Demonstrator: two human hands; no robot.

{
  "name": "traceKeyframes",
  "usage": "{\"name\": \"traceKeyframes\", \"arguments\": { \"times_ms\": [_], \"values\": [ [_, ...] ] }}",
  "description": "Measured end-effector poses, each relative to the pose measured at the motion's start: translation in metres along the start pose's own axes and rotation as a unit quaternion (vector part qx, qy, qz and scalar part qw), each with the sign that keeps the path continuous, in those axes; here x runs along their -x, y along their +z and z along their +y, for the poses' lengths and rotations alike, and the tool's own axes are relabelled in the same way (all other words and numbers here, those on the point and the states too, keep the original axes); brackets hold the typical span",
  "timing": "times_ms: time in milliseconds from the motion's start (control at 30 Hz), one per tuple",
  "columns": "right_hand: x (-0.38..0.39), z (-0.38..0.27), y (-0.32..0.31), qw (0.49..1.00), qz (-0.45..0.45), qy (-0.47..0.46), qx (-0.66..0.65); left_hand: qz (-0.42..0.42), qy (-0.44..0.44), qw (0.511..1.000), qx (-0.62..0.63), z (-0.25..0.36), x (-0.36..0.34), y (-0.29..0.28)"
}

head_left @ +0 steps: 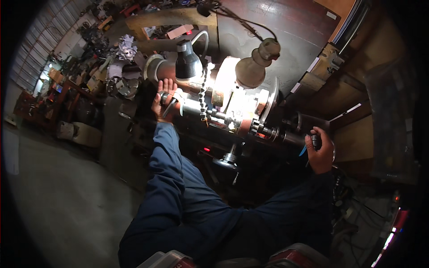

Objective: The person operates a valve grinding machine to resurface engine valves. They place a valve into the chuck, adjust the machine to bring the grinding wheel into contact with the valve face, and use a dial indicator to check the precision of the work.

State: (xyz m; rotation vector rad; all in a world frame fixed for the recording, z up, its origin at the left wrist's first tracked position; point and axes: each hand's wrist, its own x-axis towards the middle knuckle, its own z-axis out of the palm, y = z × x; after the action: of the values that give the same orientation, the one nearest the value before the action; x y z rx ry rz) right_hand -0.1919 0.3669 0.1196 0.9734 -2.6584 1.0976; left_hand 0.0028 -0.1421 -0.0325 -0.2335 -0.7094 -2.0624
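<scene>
A brightly lit metalworking machine [245,126] with a round wheel housing stands before me. A shaft-like part [223,117] runs along its front. My left hand [165,97] is at the machine's left end, fingers stretched out, palm against a dark round fitting with a metal lever [169,107]. At the right end, the fingers of my right hand [320,149] curl round a dark knob [316,142]; a light blue strip [303,150] hangs beside it. A metal handwheel [225,163] with a crank handle sits low at the front, apart from both hands.
A black lamp [188,61] and a beige lamp [251,69] hang over the machine. A segmented coolant hose [203,94] hangs in front of it. Metal parts crowd shelves [67,96] at the left. Wooden boards [353,134] and panels stand at the right.
</scene>
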Motion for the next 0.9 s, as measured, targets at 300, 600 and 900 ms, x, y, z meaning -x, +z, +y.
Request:
{"name": "traceKeyframes", "arguments": {
  "times_ms": [300, 600, 900],
  "values": [
    [-0.026, 0.035, 0.02, 0.979, -0.137, 0.119, -0.095, 0.177, -0.149, 0.971, -0.067, 0.025, -0.002, 0.014],
    [0.029, 0.035, 0.035, 0.997, 0.031, 0.075, -0.002, 0.191, -0.248, 0.936, -0.16, 0.051, 0.008, 0.036],
    [0.058, 0.006, 0.028, 0.994, 0.097, 0.05, -0.004, 0.135, -0.251, 0.946, -0.151, 0.08, 0.034, -0.038]
  ]
}}
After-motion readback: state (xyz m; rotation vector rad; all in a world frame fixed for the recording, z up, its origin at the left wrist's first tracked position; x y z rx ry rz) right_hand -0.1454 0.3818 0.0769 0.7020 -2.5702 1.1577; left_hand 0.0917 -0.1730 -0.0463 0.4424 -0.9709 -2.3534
